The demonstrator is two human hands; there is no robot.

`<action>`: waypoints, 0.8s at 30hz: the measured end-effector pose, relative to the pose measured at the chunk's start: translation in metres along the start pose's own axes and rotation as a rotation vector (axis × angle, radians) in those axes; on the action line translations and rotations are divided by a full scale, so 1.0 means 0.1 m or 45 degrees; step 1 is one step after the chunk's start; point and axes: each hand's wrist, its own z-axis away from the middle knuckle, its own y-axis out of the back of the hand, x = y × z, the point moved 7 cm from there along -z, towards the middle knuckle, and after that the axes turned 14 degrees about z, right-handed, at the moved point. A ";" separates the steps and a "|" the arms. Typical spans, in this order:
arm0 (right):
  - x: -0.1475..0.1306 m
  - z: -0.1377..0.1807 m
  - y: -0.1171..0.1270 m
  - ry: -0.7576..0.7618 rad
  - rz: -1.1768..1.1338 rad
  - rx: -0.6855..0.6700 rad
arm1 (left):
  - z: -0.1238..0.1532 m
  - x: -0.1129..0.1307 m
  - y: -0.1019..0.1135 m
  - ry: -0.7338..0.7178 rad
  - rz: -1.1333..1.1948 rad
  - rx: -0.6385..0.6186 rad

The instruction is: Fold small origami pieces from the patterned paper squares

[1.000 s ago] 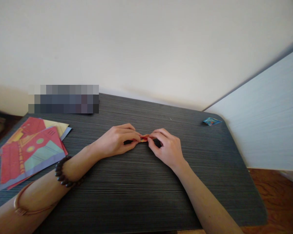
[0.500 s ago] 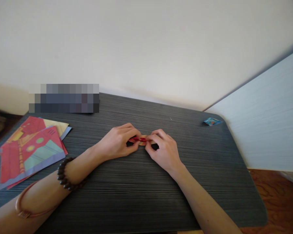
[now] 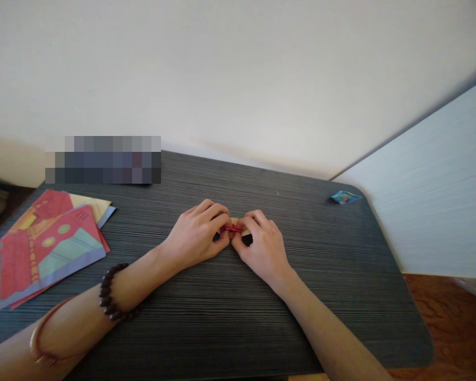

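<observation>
Between my fingertips is a small piece of folded paper, red and pale tan, at the middle of the table. My left hand pinches its left end with thumb and forefinger. From the other side my right hand grips the right end the same way. The two sets of fingertips almost meet, so most of the paper's shape is hidden behind them.
Colourful printed paper sheets lie in a loose stack at the left. A blurred-out object stands at the back left. A small blue folded paper piece rests near the right edge of the dark table. A white panel borders the right side.
Both hands have drawn slightly closer together over the folded paper, the left shifting a little to the right. Less of the paper shows between the fingers.
</observation>
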 end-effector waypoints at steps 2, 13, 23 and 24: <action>0.00 0.00 -0.02 -0.024 -0.023 -0.001 | 0.00 -0.02 0.00 0.026 0.000 0.022; 0.01 0.01 -0.02 -0.053 -0.039 0.036 | 0.03 -0.02 0.02 0.033 -0.045 0.088; 0.00 -0.02 -0.03 -0.065 -0.007 0.022 | 0.02 -0.03 0.03 0.076 -0.027 0.078; 0.00 -0.02 -0.03 -0.062 0.003 0.017 | 0.01 -0.03 0.03 0.083 -0.024 0.073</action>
